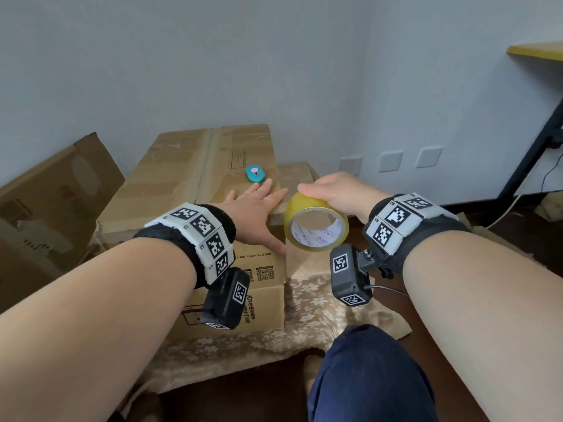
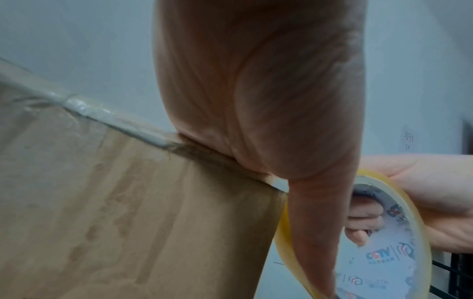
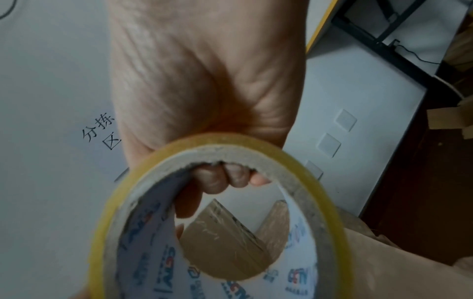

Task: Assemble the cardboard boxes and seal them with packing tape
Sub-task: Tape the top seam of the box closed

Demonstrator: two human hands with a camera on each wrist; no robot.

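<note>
A closed brown cardboard box [image 1: 195,184] stands on a patterned cloth in the head view. My left hand [image 1: 259,208] lies flat on its near right corner, fingers straight, thumb down over the front edge. The left wrist view shows that palm [image 2: 256,101] pressing the box side [image 2: 128,202]. My right hand [image 1: 332,193] grips a roll of yellowish packing tape [image 1: 316,226] just right of the box corner, fingers hooked through the core [image 3: 220,178]. The tape roll [image 3: 230,222] fills the right wrist view and also shows in the left wrist view as the roll [image 2: 391,252].
A teal cutter with a pink spot [image 1: 255,173] lies on the box top. Flattened cardboard [image 1: 51,202] leans at the left. The floral cloth [image 1: 316,303] covers the low surface. A desk leg [image 1: 530,153] and cable stand at the right. My knee [image 1: 365,376] is below.
</note>
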